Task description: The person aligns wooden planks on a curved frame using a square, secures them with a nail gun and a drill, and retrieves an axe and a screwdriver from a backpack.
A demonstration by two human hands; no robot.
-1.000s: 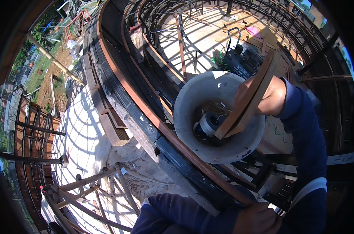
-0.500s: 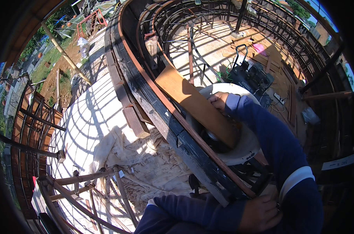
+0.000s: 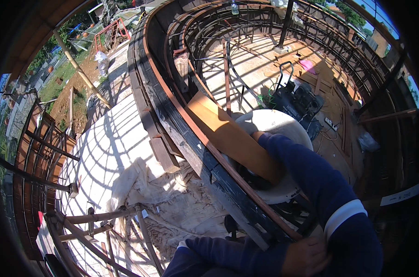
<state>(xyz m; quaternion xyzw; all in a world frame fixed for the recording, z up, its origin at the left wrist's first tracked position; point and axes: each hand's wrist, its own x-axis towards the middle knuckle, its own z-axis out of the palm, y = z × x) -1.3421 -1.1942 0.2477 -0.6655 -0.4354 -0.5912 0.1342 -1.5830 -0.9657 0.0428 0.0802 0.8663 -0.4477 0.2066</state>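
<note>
A wide orange-brown wooden board (image 3: 228, 136) slants from the curved framework down across a round white tub (image 3: 290, 127). My right hand (image 3: 256, 135) is at the board's far side, over the tub; the board's edge hides most of it, and its fingers do not show. The tub's contents are mostly covered by the board and the shade. At the bottom, my left hand (image 3: 306, 256) lies across toward my right sleeve (image 3: 341, 231), next to the lower end of a reddish-brown rail (image 3: 260, 203). Its fingers are curled; shadow hides what they hold, if anything.
A black curved beam (image 3: 191, 129) runs alongside the rail. To its left a wrinkled pale sheet (image 3: 172, 198) covers the ground, beneath metal bars (image 3: 98, 214). A dark machine with a handle (image 3: 297, 101) stands beyond the tub, near a white power strip (image 3: 330, 123) and loose planks (image 3: 345, 134).
My right hand has gone lower behind the board, from near its edge to mostly out of sight. The view has shifted slightly. My left hand stays near my right sleeve.
</note>
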